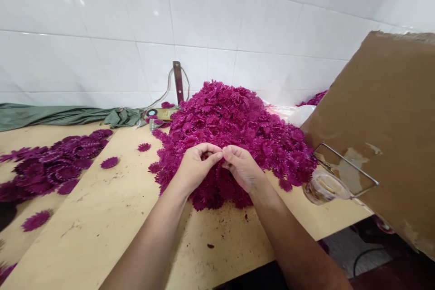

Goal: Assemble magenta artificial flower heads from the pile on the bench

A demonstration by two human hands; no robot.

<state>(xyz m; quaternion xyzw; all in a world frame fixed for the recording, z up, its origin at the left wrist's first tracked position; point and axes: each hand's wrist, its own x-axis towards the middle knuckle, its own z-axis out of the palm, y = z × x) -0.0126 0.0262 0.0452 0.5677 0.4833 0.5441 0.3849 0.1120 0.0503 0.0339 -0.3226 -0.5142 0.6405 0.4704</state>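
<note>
A large heap of magenta fabric-like flower heads (231, 108) lies on the yellowish tabletop in front of me. Over its near side, my left hand (199, 163) and my right hand (241, 165) meet at the fingertips. Each is closed in a pinch, thumb against forefinger. Whatever is between the fingertips, if anything, is too small or hidden to make out. The flowers just below and behind the hands are partly covered by them.
More magenta flowers (64, 163) are heaped at the left, with single ones between. A green cloth (68, 115) runs along the tiled wall. A brown board (380, 136) leans at the right, beside a clear round container (326, 186) and a bent wire (350, 163).
</note>
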